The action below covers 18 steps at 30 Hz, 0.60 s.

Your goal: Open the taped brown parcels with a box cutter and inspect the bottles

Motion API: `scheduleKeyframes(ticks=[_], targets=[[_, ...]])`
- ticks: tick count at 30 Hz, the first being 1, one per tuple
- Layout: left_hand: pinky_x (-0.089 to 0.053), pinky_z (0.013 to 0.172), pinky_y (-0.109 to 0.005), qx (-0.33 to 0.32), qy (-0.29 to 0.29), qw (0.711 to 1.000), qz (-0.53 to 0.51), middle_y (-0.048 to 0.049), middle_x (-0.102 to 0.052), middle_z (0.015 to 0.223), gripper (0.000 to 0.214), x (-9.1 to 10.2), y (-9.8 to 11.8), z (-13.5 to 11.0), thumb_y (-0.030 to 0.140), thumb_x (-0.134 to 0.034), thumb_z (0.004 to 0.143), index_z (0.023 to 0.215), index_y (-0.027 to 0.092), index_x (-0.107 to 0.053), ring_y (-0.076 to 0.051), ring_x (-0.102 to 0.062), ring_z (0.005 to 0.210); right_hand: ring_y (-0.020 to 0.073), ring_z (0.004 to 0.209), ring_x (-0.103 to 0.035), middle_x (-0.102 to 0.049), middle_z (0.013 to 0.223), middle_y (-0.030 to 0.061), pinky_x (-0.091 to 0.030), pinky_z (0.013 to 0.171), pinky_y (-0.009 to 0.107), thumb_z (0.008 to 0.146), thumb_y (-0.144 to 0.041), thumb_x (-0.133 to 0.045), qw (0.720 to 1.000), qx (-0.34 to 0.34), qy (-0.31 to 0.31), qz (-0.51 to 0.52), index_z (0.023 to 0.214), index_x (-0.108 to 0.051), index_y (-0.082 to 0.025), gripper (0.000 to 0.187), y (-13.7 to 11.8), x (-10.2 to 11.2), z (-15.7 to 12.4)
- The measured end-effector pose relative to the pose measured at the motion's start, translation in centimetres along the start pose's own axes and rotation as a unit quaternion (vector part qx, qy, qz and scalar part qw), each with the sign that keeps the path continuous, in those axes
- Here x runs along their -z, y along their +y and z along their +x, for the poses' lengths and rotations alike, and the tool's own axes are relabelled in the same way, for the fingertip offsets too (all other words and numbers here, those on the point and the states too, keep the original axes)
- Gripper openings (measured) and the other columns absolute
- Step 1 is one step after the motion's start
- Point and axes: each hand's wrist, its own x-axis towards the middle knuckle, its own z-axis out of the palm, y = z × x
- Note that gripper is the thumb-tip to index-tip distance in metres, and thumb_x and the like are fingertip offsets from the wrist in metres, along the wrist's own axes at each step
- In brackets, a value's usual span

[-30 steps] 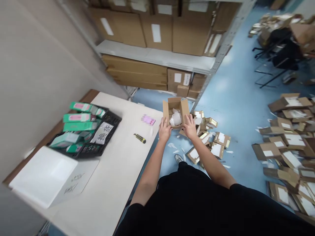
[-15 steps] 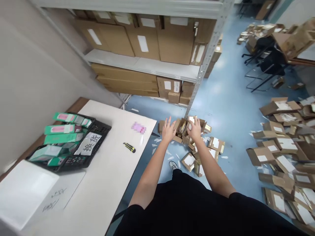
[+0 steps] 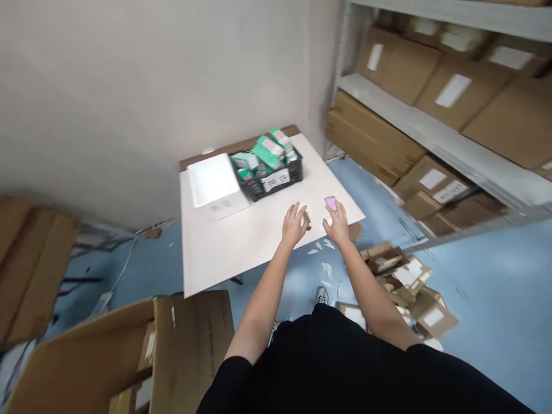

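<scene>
My left hand hangs over the front edge of the white table, fingers spread and holding nothing. Just right of it lies a black and yellow utility knife, partly behind the fingers. My right hand is also open, near the table's right corner. Beyond its fingertips rests a small pink-purple item, blurred and partly covered; whether the fingers touch it I cannot tell. A black basket with a white handwritten label stands farther back, filled with green and pink boxes.
Left of the basket is a white box lid or tray. A large open carton stands at the lower left. Opened boxes and paper scraps litter the blue floor. Metal shelving with cartons rises at the right.
My view has swung left, from the floor boxes toward the table. Both hands, empty and spread before and now, are over the table's front edge by the knife and the pink item.
</scene>
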Motion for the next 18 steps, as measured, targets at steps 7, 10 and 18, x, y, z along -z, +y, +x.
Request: scheduleKeyframes(ticks=[7, 10, 18], targets=[[-0.038, 0.130, -0.049, 0.163, 0.094, 0.982, 0.036, -0.0123, -0.041, 0.172, 0.061, 12.0, -14.7, -13.3, 0.028, -0.059, 0.101, 0.161, 0.022, -0.049, -0.030, -0.039, 0.158, 0.0386, 0.159, -0.033, -0.032, 0.175, 0.0170, -0.038, 0.126, 0.062, 0.096, -0.027, -0.058, 0.978, 0.162, -0.104, 0.076, 0.153, -0.056, -0.018, 0.058, -19.6, -11.5, 1.3], [-0.038, 0.129, -0.049, 0.226, 0.129, 0.964, 0.056, -0.0124, -0.042, 0.172, 0.062, 16.8, -20.3, -20.5, 0.028, -0.059, 0.101, 0.161, 0.021, -0.049, -0.031, -0.040, 0.157, 0.0383, 0.159, -0.034, -0.031, 0.175, 0.0174, -0.039, 0.126, 0.062, 0.096, -0.027, -0.058, 0.957, 0.227, -0.143, 0.114, 0.154, -0.055, -0.018, 0.059, -28.7, -16.3, -0.4], [-0.035, 0.132, -0.047, 0.393, 0.210, 0.889, 0.102, -0.0107, -0.043, 0.172, 0.064, 26.8, -29.7, -40.5, 0.029, -0.060, 0.100, 0.162, 0.023, -0.048, -0.030, -0.041, 0.156, 0.0381, 0.159, -0.036, -0.032, 0.175, 0.0167, -0.038, 0.126, 0.064, 0.096, -0.027, -0.059, 0.870, 0.377, -0.251, 0.197, 0.159, -0.051, -0.021, 0.064, -50.1, -26.4, -8.7]])
